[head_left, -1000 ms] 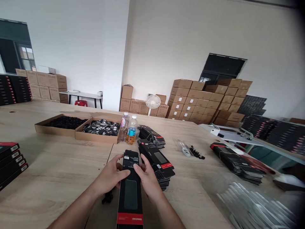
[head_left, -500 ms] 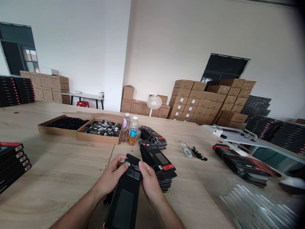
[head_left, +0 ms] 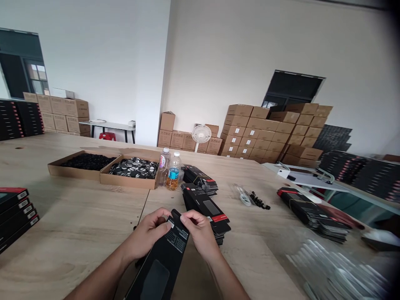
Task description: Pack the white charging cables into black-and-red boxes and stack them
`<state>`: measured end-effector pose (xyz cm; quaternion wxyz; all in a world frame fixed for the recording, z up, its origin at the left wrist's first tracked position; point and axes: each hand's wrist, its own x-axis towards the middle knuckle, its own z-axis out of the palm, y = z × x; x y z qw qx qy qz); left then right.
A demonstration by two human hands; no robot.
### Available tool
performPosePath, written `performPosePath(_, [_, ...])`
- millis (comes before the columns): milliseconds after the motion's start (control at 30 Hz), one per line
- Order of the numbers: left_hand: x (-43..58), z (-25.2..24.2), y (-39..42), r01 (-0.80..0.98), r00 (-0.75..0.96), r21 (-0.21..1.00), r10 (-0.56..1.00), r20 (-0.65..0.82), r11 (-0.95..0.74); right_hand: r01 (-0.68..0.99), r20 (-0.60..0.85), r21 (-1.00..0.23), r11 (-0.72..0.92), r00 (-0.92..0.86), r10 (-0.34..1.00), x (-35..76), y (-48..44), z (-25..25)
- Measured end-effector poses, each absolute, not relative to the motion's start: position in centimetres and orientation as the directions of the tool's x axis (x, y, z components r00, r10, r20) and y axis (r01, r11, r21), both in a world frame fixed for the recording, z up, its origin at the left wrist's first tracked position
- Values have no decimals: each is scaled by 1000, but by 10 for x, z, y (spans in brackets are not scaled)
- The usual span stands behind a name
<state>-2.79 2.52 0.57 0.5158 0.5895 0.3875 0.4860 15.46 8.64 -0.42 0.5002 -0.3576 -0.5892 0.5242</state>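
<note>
Slanting near-left to far-right, black box [head_left: 163,257]

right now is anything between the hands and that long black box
Nothing visible. The left hand and the right hand both pinch the far end of the black box, fingers straight on the cardboard, above the wooden table.

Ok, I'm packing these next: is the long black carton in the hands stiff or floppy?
Likely fairly stiff: the black carton runs straight though the left hand and right hand grip only its far end. Probably light too: a mere pinch seems to carry it.
</note>
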Motion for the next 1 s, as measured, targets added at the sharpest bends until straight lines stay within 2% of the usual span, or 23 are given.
performPosePath(133, [-27,8,23,5,259,979,946,196,-205,-327,-43,-932,-158,-334,942,154,82,-2])
performPosePath(233, [-26,9,20,23,259,973,941,217,-231,-337,-117,-898,-282,-434,893,154,78,1])
performPosePath(500, [-23,1,18,26,211,975,955,210,-220,-232,33,-970,-69,-409,912,156,76,4])
performPosePath(633, [-22,2,18,31,204,969,950,235,-246,-268,24,-958,-100,-421,907,156,75,4])
performPosePath(800, [-20,5,20,-61,172,960,944,280,-274,-308,-12,-938,-160,-431,902,157,72,9])
performPosePath(1000, [-17,-1,24,-192,-15,938,956,292,-289,-264,61,-957,-117,-581,812,164,64,20])
